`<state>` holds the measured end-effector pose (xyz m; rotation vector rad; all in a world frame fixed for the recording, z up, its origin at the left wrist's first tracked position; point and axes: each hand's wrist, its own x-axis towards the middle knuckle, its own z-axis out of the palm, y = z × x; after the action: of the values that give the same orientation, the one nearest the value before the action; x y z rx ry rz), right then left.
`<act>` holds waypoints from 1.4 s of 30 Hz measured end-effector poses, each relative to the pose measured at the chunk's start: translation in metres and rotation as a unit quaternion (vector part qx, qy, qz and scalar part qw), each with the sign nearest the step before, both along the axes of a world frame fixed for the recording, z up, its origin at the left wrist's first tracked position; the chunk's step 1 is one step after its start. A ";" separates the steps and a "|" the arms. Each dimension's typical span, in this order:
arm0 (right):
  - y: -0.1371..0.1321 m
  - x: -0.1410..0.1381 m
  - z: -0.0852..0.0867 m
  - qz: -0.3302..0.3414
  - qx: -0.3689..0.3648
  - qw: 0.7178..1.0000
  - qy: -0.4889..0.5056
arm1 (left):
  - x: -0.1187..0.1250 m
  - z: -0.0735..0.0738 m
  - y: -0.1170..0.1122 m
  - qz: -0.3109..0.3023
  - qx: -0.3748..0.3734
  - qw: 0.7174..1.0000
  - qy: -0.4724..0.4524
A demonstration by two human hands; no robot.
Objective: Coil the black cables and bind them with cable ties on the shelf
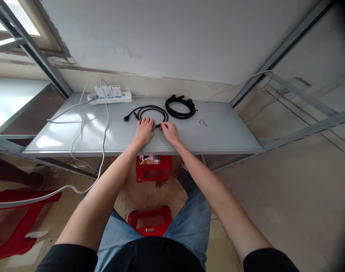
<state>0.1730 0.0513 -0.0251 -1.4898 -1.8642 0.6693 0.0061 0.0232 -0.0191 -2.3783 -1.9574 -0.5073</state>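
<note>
A coiled black cable lies on the grey metal shelf, its plug end pointing left. My left hand rests on the near edge of the coil with fingers curled over the cable. My right hand pinches the same cable just to the right of it. The two hands almost touch. A second black cable bundle lies behind and to the right, untouched. A small black twist tie lies loose on the shelf, right of my right hand.
A white power strip with white adapters plugged in sits at the back left, its white cords trailing over the shelf's front edge. Red plastic stools stand on the floor below. Metal rack posts frame both sides.
</note>
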 end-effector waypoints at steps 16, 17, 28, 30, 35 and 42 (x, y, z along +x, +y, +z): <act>-0.001 0.002 -0.002 0.000 0.016 1.000 -0.008 | -0.001 0.000 -0.001 -0.006 -0.005 1.000 -0.017; -0.001 0.002 -0.002 0.001 0.016 1.000 -0.011 | -0.001 0.000 -0.001 -0.005 -0.004 1.000 -0.015; -0.002 0.000 0.000 0.011 -0.013 1.000 -0.014 | -0.002 0.000 -0.002 -0.001 -0.006 1.000 -0.015; -0.003 0.000 0.001 0.014 -0.004 0.999 -0.028 | -0.002 0.000 -0.003 0.000 -0.006 1.000 -0.012; -0.006 0.000 0.006 0.022 -0.008 0.999 -0.036 | -0.002 0.001 -0.004 0.002 -0.010 1.000 -0.007; 0.000 -0.005 0.009 0.008 -0.033 0.997 -0.067 | -0.001 -0.001 -0.002 0.004 -0.002 1.000 -0.009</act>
<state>0.1685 0.0513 -0.0156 -1.6003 -1.9732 0.6584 0.0047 0.0213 -0.0198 -2.3754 -1.9767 -0.5263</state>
